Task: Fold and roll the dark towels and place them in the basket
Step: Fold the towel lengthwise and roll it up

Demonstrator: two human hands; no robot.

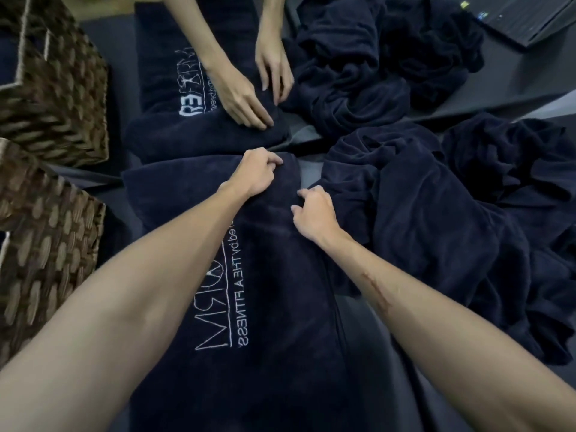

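A dark navy towel [268, 307] with white embroidered lettering lies folded lengthwise in front of me, running away from me across the table. My left hand [260, 171] grips its far end with curled fingers. My right hand [313, 213] pinches the same far end a little nearer and to the right. A woven brown basket [40, 254] stands at the left edge, close to my left forearm.
Across from me another person's two hands [249, 98] press on a second folded navy towel [174, 98]. Heaps of loose dark towels lie at right [452, 213] and far right [389, 63]. A second woven basket [59, 88] stands at far left. A laptop [514, 17] sits top right.
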